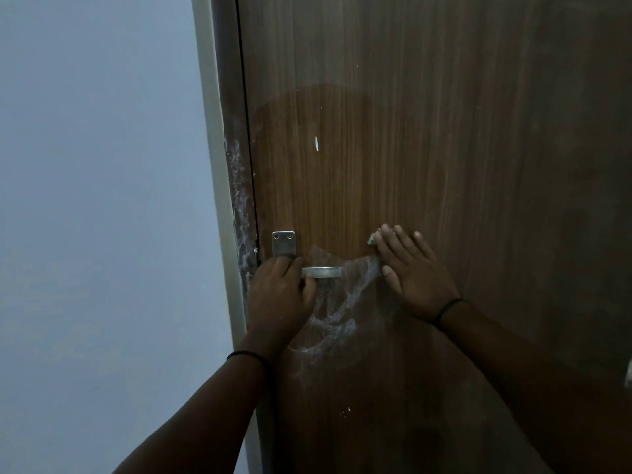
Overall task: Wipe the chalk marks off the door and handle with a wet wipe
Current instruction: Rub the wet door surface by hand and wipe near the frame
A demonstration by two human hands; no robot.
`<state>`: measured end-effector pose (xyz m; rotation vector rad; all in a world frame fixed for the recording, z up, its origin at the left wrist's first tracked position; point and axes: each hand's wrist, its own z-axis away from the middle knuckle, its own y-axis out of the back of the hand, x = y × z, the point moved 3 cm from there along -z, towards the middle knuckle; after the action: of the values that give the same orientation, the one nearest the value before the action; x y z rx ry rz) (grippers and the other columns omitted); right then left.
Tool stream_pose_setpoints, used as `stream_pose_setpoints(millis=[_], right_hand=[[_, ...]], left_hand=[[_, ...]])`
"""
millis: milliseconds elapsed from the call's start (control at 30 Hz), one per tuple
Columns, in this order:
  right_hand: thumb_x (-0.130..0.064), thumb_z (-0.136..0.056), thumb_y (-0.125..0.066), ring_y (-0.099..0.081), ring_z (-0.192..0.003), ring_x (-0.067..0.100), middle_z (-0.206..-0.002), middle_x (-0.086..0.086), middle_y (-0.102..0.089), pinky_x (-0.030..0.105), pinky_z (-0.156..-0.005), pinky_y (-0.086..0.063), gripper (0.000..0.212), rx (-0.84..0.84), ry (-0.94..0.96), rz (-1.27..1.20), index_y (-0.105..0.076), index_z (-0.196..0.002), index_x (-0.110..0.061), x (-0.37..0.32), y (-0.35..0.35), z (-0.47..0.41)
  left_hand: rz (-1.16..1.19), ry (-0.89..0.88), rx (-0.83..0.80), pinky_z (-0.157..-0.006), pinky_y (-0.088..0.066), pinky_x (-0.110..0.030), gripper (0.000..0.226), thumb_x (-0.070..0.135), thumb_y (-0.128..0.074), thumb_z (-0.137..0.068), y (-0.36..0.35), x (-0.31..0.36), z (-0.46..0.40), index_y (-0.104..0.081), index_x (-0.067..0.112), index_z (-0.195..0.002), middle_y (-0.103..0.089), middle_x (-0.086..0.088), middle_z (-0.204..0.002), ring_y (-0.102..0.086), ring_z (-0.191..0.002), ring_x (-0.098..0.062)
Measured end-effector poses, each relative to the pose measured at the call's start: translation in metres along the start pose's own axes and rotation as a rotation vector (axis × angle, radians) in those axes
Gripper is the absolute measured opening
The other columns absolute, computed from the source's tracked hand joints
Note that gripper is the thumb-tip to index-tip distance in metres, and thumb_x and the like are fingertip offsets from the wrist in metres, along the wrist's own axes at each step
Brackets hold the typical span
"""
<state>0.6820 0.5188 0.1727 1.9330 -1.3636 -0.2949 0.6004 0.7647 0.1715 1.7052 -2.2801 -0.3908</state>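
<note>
A brown wooden door [427,148] fills the middle and right of the view. Its metal lever handle [323,272] sticks out at the left edge, below a small metal plate [283,244]. My left hand [280,295] is closed around the inner end of the handle. My right hand [412,268] lies flat on the door just right of the handle, pressing a wet wipe [371,239] whose greenish corner peeks out by the fingertips. White chalk marks [337,316] smear the wood below the handle, between my hands. More chalk [239,206] streaks the door's left edge.
A pale wall [102,200] and light door frame [219,165] stand to the left. A small white chip [316,143] marks the door above the handle. A lighter wiped patch arcs over the upper door.
</note>
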Motion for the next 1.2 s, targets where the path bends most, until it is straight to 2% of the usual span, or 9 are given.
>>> stream_pose_setpoints(millis=[100, 233, 400, 500, 633, 733, 833, 1067, 1200], right_hand=[[-0.041, -0.103, -0.017, 0.005, -0.153, 0.017, -0.165, 0.001, 0.002, 0.042, -0.124, -0.002, 0.062, 0.048, -0.113, -0.09, -0.002, -0.158, -0.017, -0.028, -0.004, -0.011], [-0.043, -0.103, -0.018, 0.007, -0.152, 0.016, -0.165, 0.001, 0.001, 0.044, -0.124, -0.004, 0.062, -0.034, -0.034, -0.08, -0.002, -0.158, -0.019, -0.053, -0.031, 0.018], [-0.041, -0.102, -0.015, 0.006, -0.152, 0.02, -0.165, 0.004, 0.005, 0.043, -0.124, 0.0, 0.063, 0.045, -0.347, -0.177, 0.003, -0.157, -0.015, -0.015, -0.026, 0.023], [-0.042, -0.102, -0.016, 0.011, -0.152, 0.018, -0.165, 0.003, 0.009, 0.041, -0.123, 0.005, 0.065, 0.075, -0.303, -0.237, 0.008, -0.157, -0.016, -0.034, -0.018, -0.001], [-0.043, -0.103, -0.019, 0.014, -0.151, 0.015, -0.165, 0.0, 0.011, 0.043, -0.124, 0.0, 0.064, -0.04, -0.147, -0.195, 0.007, -0.157, -0.019, -0.053, -0.035, 0.028], [-0.045, -0.103, -0.015, 0.009, -0.152, 0.017, -0.165, 0.001, 0.007, 0.047, -0.124, -0.006, 0.063, -0.037, -0.261, -0.2, 0.004, -0.157, -0.019, -0.023, -0.037, 0.045], [-0.046, -0.102, -0.012, 0.007, -0.152, 0.019, -0.165, 0.005, 0.006, 0.045, -0.124, -0.001, 0.065, 0.063, -0.435, -0.243, 0.003, -0.157, -0.014, -0.004, -0.017, 0.016], [-0.047, -0.103, -0.014, 0.014, -0.151, 0.014, -0.165, 0.0, 0.011, 0.041, -0.124, 0.002, 0.065, -0.022, -0.179, -0.219, 0.007, -0.157, -0.017, -0.041, -0.022, 0.017], [-0.043, -0.105, -0.018, 0.006, -0.153, 0.02, -0.165, 0.005, 0.006, 0.045, -0.124, -0.004, 0.064, 0.033, -0.404, -0.244, 0.003, -0.157, -0.015, 0.0, -0.016, 0.028]], left_hand=[[0.032, -0.062, -0.013, -0.076, -0.042, -0.029, 0.026, 0.028, -0.052, -0.095, -0.012, 0.012, -0.002, -0.07, 0.01, -0.101, -0.066, -0.004, -0.091, -0.057, -0.084, -0.017], [0.067, -0.086, -0.011, -0.091, -0.043, -0.031, 0.034, 0.028, -0.048, -0.099, -0.02, 0.021, 0.005, -0.063, 0.007, -0.121, -0.065, -0.006, -0.11, -0.058, -0.102, -0.018], [0.025, -0.107, -0.031, -0.101, -0.041, -0.036, 0.038, 0.027, -0.05, -0.098, -0.02, 0.017, 0.007, -0.061, 0.005, -0.126, -0.064, -0.009, -0.117, -0.057, -0.113, -0.023], [0.03, -0.072, -0.007, -0.102, -0.044, -0.043, 0.038, 0.028, -0.048, -0.098, -0.023, 0.02, 0.01, -0.061, 0.005, -0.126, -0.065, -0.011, -0.118, -0.057, -0.114, -0.024], [0.011, -0.043, -0.005, -0.105, -0.042, -0.048, 0.04, 0.029, -0.047, -0.098, -0.026, 0.022, 0.012, -0.06, 0.004, -0.127, -0.064, -0.013, -0.122, -0.055, -0.12, -0.027], [0.004, -0.049, -0.019, -0.109, -0.039, -0.048, 0.041, 0.029, -0.047, -0.097, -0.025, 0.02, 0.012, -0.059, 0.005, -0.128, -0.064, -0.012, -0.125, -0.054, -0.123, -0.027], [-0.003, -0.05, -0.02, -0.112, -0.037, -0.047, 0.042, 0.03, -0.047, -0.097, -0.026, 0.02, 0.012, -0.059, 0.006, -0.129, -0.064, -0.012, -0.126, -0.053, -0.125, -0.027], [-0.014, -0.024, 0.002, -0.113, -0.035, -0.047, 0.043, 0.031, -0.045, -0.098, -0.028, 0.023, 0.014, -0.059, 0.005, -0.129, -0.063, -0.013, -0.127, -0.052, -0.126, -0.027], [-0.002, -0.031, -0.011, -0.111, -0.038, -0.051, 0.044, 0.03, -0.045, -0.097, -0.026, 0.023, 0.012, -0.06, 0.005, -0.129, -0.064, -0.013, -0.126, -0.054, -0.125, -0.028]])
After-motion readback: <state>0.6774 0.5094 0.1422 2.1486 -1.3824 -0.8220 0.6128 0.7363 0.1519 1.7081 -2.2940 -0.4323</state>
